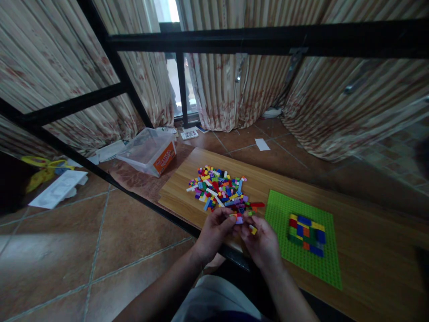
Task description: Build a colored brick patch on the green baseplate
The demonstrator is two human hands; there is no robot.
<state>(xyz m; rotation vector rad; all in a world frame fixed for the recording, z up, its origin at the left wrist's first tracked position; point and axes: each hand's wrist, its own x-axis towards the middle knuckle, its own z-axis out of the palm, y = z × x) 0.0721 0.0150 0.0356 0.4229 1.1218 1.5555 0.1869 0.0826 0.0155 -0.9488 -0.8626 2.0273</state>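
Note:
My left hand (214,230) is closed, pinching a few small toy bricks (238,219) in purple, pink and red. Close beside it, my right hand (261,241) has its fingers curled round a yellow brick (253,230), and a green brick (250,214) shows at its fingertips. Both hands hover over the front edge of the wooden board, just before a loose heap of mixed toy bricks (219,188). To the right lies a green baseplate (278,210) carrying a low block of blue, yellow, red, green and orange bricks (304,235).
A clear plastic box (145,150) with an orange label stands beyond the left end of the wooden board (187,163). White paper (262,144) lies on the tiled floor. A black metal frame (150,205) runs along the front, with striped curtains (214,89) behind. A white tray (56,190) sits left.

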